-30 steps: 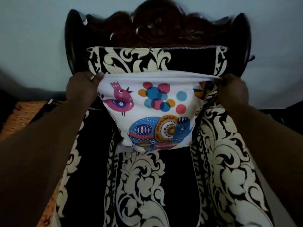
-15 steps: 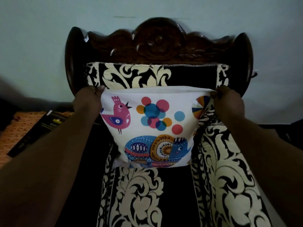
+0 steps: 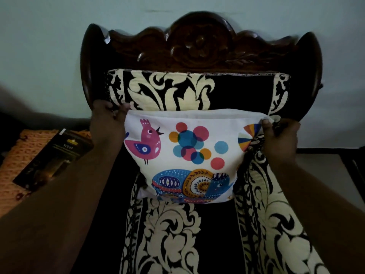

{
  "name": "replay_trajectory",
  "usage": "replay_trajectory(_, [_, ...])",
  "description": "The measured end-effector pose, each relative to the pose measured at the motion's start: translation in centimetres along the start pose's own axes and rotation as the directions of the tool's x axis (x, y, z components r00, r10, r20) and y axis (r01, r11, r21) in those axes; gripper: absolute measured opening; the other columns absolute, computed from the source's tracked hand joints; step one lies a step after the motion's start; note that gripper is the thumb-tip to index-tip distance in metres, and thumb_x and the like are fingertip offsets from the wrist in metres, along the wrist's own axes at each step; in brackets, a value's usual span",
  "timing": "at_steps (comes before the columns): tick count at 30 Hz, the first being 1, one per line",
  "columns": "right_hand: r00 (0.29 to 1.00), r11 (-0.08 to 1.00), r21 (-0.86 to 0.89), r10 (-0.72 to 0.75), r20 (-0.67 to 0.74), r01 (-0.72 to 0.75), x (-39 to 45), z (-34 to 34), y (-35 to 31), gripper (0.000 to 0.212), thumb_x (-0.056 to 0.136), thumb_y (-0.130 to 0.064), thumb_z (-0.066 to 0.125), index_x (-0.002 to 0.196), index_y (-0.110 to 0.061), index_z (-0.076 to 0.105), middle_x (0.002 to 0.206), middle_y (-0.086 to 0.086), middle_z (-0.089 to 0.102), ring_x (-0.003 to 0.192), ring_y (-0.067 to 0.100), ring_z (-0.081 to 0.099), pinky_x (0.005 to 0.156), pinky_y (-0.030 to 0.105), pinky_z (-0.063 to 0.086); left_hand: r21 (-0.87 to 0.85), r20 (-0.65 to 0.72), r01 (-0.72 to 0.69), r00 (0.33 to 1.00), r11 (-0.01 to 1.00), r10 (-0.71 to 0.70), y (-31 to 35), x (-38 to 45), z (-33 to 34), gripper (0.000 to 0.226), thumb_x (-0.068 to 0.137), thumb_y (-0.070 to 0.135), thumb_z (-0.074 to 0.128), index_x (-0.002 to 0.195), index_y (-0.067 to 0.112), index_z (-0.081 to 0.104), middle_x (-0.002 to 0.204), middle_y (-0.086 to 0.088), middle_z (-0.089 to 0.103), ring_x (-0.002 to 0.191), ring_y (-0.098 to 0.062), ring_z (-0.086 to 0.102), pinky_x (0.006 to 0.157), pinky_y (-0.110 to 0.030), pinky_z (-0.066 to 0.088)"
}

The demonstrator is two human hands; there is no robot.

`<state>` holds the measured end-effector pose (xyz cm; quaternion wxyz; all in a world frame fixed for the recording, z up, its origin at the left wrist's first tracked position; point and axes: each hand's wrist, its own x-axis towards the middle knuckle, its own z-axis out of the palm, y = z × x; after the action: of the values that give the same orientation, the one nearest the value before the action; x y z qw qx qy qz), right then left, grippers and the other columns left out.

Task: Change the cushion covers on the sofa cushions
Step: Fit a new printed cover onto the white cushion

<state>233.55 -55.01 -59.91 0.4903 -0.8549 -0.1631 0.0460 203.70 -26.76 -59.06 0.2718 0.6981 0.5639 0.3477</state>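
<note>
— What have you got hold of?

— A white cushion (image 3: 189, 155) printed with a pink bird, coloured dots and a blue patterned animal. My left hand (image 3: 107, 123) grips its top left corner, my right hand (image 3: 280, 139) its top right corner.

— How do your fingers lie?

— On the left, my fingers (image 3: 121, 109) curl over the top edge and clamp the fabric. On the right, my thumb sits on the front face by the striped fan print, and the rest of the fingers are behind the corner, pinching it. Some black-and-cream cloth (image 3: 276, 204) is bunched at that same corner; whether I'm holding it too, I cannot tell.

— And where is the cushion?

— Upright in front of the chair back (image 3: 177, 91), its lower edge down at the seat (image 3: 171, 234). I cannot tell if it touches the seat. The carved dark wood frame (image 3: 199, 44) rises above the backrest, against a pale wall.

— Anything else nearby?

— To my left, a dark box (image 3: 53, 157) lies on an orange patterned mat (image 3: 11, 175), partly hidden by my forearm.
</note>
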Motion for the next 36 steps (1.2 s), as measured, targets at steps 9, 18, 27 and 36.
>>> replay_trajectory(9, [0.901, 0.986, -0.153, 0.122, 0.416, -0.063, -12.1, 2.2, 12.6, 0.032, 0.099, -0.036, 0.052, 0.130, -0.029, 0.057, 0.121, -0.007, 0.061, 0.115, 0.024, 0.060, 0.099, 0.046, 0.049, -0.010, 0.410, 0.165, 0.900, 0.986, -0.147, -10.6, -16.8, 2.3, 0.048, 0.099, 0.057, 0.045, 0.127, 0.020, 0.057, 0.117, -0.004, 0.066, 0.107, -0.019, 0.063, 0.097, -0.038, 0.051])
replay_trajectory(18, [0.837, 0.874, -0.478, 0.197, 0.510, 0.086, -11.9, 5.3, 15.2, 0.026, 0.094, -0.038, 0.064, 0.105, -0.015, 0.070, 0.109, 0.010, 0.070, 0.102, 0.031, 0.065, 0.082, 0.037, 0.052, 0.410, 0.568, -0.033, 0.791, 0.911, -0.227, -13.1, -17.1, 7.0, 0.021, 0.098, 0.024, 0.061, 0.109, 0.008, 0.067, 0.111, -0.015, 0.070, 0.101, -0.032, 0.065, 0.080, -0.032, 0.047])
replay_trajectory(27, [0.886, 0.873, -0.484, 0.184, 0.426, 0.051, -13.5, 4.6, 14.6, 0.014, 0.101, -0.023, 0.054, 0.101, -0.012, 0.063, 0.101, 0.015, 0.066, 0.094, 0.035, 0.063, 0.074, 0.037, 0.047, 0.519, 0.441, -0.022, 0.863, 0.854, -0.246, -14.5, -18.2, 5.4, 0.016, 0.096, 0.017, 0.057, 0.099, 0.006, 0.068, 0.095, -0.016, 0.070, 0.089, -0.037, 0.068, 0.075, -0.039, 0.052])
replay_trajectory(36, [0.762, 0.824, -0.557, 0.429, 0.486, -0.109, -15.6, 6.9, 22.7, 0.085, 0.082, -0.037, 0.078, 0.152, -0.022, 0.033, 0.149, 0.009, 0.047, 0.135, 0.034, 0.047, 0.108, 0.049, 0.043, 0.369, 0.605, 0.111, 0.725, 0.923, -0.329, -19.7, -21.0, 7.8, 0.057, 0.097, 0.043, 0.058, 0.135, 0.001, 0.051, 0.128, -0.018, 0.060, 0.120, -0.039, 0.057, 0.102, -0.045, 0.046])
